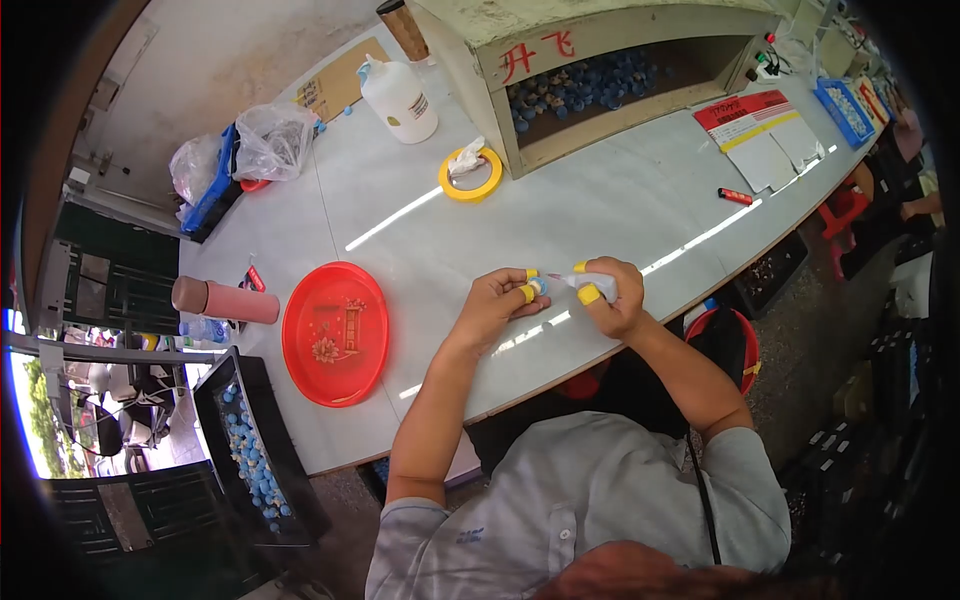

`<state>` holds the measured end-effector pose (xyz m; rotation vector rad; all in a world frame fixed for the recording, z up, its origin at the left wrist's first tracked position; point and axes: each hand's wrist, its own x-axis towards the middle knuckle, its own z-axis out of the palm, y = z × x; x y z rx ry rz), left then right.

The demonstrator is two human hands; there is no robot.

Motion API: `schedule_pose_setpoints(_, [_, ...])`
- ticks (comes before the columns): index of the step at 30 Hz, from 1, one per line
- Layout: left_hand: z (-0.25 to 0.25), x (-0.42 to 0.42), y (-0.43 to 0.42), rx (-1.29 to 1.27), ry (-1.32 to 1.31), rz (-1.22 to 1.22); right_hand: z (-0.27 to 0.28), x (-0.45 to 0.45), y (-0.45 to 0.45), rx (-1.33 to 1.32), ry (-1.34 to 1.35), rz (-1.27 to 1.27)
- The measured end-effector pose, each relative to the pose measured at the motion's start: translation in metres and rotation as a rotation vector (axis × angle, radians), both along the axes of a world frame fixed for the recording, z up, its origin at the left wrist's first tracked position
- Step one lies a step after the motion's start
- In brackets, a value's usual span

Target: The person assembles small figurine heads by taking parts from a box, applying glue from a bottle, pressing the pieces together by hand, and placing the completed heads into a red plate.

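Observation:
Between the taped fingertips of my left hand (492, 305) is a small blue and white piece (540, 285), too small to make out fully. My right hand (618, 298) is closed round a small white squeeze bottle (598, 284). The bottle's thin nozzle points left at the blue piece, close to it. Yellow tape wraps the thumb and a finger of each hand. Both hands are above the front part of the light table (420, 250).
A red round tray (370, 345) is left of my hands, beside a pink bottle (235, 301). Yellow tape (480, 192), a white bottle (398, 105) and a wooden box (490, 120) holding blue pieces stand farther back. A black bin (225, 390) with blue balls is at far left.

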<state>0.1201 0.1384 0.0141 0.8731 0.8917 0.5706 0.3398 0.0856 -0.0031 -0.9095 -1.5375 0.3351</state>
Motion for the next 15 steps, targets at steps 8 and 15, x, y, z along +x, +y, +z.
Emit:
schedule_pose_setpoints(8, [0.01,-0.003,-0.001,-0.056,-0.025,0.06,0.011,0.027,-0.017,-0.319,0.245,0.022])
schedule_pose_setpoints(15, [0.001,-0.008,0.002,-0.018,-0.045,0.038,0.007,0.136,-0.038,-0.425,0.353,-0.223])
